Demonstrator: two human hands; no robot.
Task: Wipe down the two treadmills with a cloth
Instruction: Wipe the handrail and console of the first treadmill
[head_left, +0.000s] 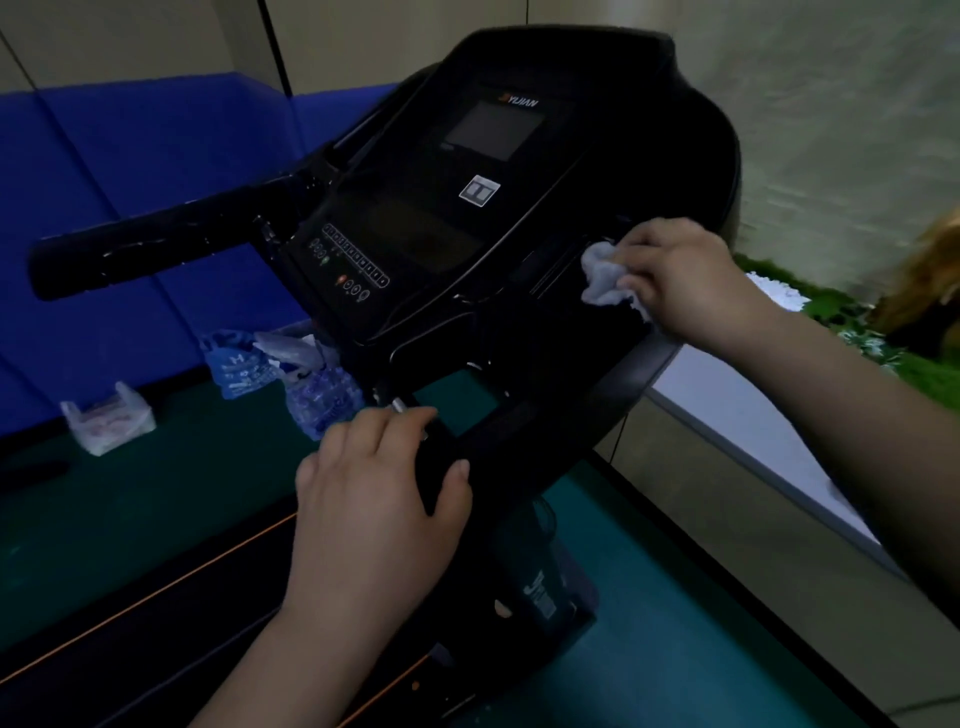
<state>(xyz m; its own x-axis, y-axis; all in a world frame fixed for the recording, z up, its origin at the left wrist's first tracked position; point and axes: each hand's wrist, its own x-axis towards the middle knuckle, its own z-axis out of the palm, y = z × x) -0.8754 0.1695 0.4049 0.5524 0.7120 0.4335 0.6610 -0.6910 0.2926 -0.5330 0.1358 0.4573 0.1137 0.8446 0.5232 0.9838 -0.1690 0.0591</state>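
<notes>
A black treadmill console (467, 218) with a dark screen and a row of buttons fills the middle of the head view. My right hand (680, 280) grips a crumpled white cloth (605, 275) and presses it against the console's right side. Lower down, my left hand (374, 483) holds the black centre handlebar (441, 467), thumb wrapped round it. The left handrail (156, 244) sticks out to the left. Part of the treadmill deck (130, 623) with orange lines shows at the bottom left.
Several plastic bags (280, 374) lie on the green floor (156, 478) against a blue padded wall (130, 182). A white ledge (737, 415) and green plants (857, 322) lie to the right.
</notes>
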